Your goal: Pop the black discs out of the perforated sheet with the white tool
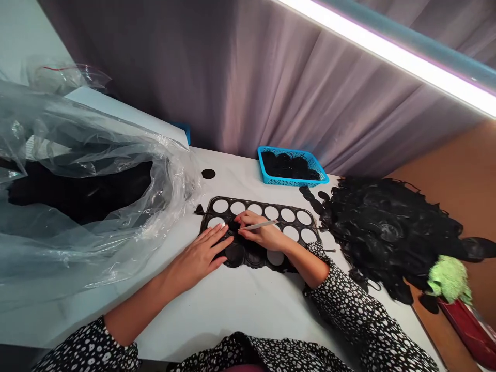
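While the left hand lay flat with parted fingers on the nine-o'clock side of a black sheet with round holes, the right hand pinched a slim tool and hid part of the sheet's middle. Around that sheet on the white table, a clear plastic bag bulged at nine o'clock, a loose black disc lay between ten and eleven, a blue basket of black pieces sat at one, and a tangled black heap crowded three, a green cloth against it.
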Available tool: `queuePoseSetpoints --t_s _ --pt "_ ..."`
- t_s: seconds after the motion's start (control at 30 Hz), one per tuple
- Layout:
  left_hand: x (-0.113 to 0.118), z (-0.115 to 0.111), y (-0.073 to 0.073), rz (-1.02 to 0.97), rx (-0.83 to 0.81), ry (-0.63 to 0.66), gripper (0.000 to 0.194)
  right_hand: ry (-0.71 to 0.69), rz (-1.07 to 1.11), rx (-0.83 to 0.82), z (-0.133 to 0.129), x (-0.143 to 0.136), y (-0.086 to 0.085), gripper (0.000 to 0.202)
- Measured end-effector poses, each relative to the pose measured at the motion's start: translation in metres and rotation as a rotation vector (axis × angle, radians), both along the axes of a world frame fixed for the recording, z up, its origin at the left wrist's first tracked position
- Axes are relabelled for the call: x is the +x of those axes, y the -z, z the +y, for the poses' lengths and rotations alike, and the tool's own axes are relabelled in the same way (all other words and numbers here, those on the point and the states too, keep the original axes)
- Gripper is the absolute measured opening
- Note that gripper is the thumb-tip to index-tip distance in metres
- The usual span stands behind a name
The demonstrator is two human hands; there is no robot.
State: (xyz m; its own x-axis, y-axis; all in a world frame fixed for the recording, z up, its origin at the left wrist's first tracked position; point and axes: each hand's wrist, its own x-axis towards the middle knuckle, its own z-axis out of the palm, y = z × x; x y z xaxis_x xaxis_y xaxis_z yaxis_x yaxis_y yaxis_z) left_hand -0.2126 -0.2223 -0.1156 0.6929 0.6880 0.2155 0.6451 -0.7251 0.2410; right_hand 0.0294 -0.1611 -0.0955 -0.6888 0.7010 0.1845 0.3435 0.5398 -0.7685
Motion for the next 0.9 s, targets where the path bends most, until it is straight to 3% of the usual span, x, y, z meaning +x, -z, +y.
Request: queuePoseSetpoints --t_s 0.4,0.6,0.67,0.83,0.9 --pt "-0.005 0.002 0.003 -0.019 0.008 0.017 0.047 -0.013 -0.028 -0.038 0.001 0.001 -0.002 0.013" --pt "-0.005 0.0 0.001 0.002 -0.007 0.009 0.047 0.021 -0.175 0.222 -0.015 -0.015 0.005 0.011" --pt "-0.005 0.0 0.001 -0.011 -0.013 0.007 0.048 0.13 -0.214 0.288 -0.011 -0.014 0.01 0.014" --pt "-0.007 0.002 -0.001 -0.007 -0.023 0.002 0.045 0.626 -0.162 0.348 0.02 0.019 0.005 0.017" --pt "-0.005 -0.001 -0.006 -0.021 0.004 0.008 0.045 0.667 -0.127 0.365 0.019 0.027 -0.003 0.017"
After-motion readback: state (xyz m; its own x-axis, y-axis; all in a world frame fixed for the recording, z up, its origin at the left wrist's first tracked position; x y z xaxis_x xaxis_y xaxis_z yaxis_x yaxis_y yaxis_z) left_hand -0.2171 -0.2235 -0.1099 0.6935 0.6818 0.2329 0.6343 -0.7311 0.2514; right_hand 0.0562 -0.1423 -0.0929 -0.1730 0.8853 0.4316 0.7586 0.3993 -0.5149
